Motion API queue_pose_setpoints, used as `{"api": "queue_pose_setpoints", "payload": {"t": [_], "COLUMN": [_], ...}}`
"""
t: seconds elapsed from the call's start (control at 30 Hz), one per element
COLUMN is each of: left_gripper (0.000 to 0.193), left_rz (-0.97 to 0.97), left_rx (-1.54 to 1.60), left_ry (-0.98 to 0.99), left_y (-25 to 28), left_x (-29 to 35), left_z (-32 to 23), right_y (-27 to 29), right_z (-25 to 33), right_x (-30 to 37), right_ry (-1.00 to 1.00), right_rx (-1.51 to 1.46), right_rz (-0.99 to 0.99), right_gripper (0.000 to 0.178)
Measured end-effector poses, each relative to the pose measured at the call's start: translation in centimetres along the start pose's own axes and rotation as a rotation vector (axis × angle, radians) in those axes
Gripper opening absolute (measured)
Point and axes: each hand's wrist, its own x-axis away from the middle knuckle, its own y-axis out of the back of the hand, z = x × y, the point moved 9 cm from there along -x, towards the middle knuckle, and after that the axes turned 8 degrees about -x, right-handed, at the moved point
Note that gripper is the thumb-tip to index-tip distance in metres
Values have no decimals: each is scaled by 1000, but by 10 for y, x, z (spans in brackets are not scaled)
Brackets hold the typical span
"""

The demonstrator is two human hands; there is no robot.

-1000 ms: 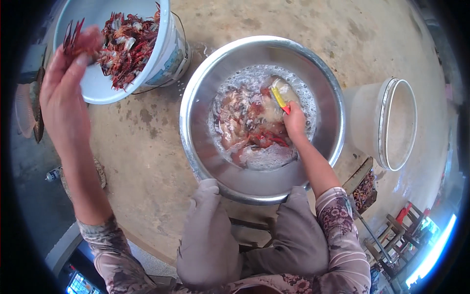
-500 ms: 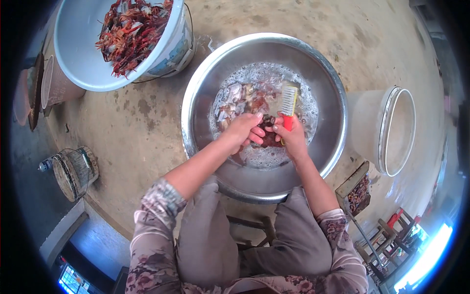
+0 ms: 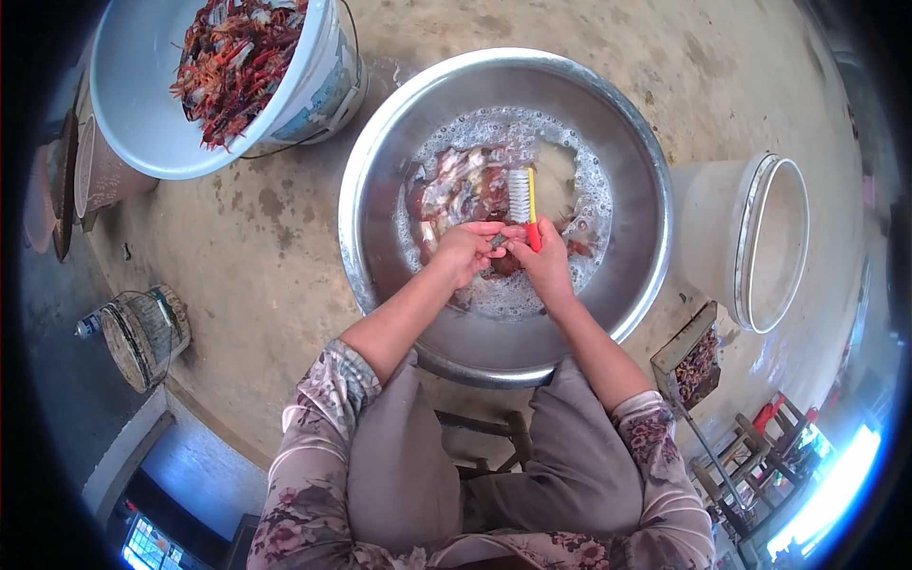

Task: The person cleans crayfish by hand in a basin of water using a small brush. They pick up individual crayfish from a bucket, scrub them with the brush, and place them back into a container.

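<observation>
My right hand grips a scrub brush with pale bristles and a red and yellow handle; its head points away from me. Close beside it, my left hand is closed on a small dark piece, perhaps of crayfish, that both hands' fingertips touch. Its shape is mostly covered by the fingers. Both hands are over a wide steel basin of foamy water. Reddish and whitish crayfish lie heaped in the water, left of the brush.
Up left, a pale blue basin of red crayfish rests on a white bucket. A white bucket stands right of the steel basin, near a long-handled dustpan with debris. A dirty bucket is at left; wooden stools stand lower right.
Both hands have shifted slightly left and closer together over the basin. The brush has turned more upright, its bristles now facing left. The whole view has shifted a little.
</observation>
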Motion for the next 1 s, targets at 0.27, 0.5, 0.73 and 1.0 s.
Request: {"api": "queue_pose_setpoints", "payload": {"t": [0.27, 0.5, 0.73, 1.0], "left_gripper": [30, 13, 10, 5], "left_rz": [-212, -334, -549, -530], "left_rx": [-147, 31, -80, 43], "left_ry": [-35, -78, -182, -363], "left_y": [24, 33, 52, 65], "left_x": [-7, 0, -4, -2], "left_z": [4, 4, 5, 4], "right_y": [0, 27, -18, -30], "right_z": [-26, -41, -9, -4], "right_x": [-3, 1, 47, 56], "right_ry": [-118, -233, 16, 41], "right_rx": [-55, -103, 903, 723], "right_rz": [55, -109, 153, 146], "right_gripper": [28, 32, 43, 35]}}
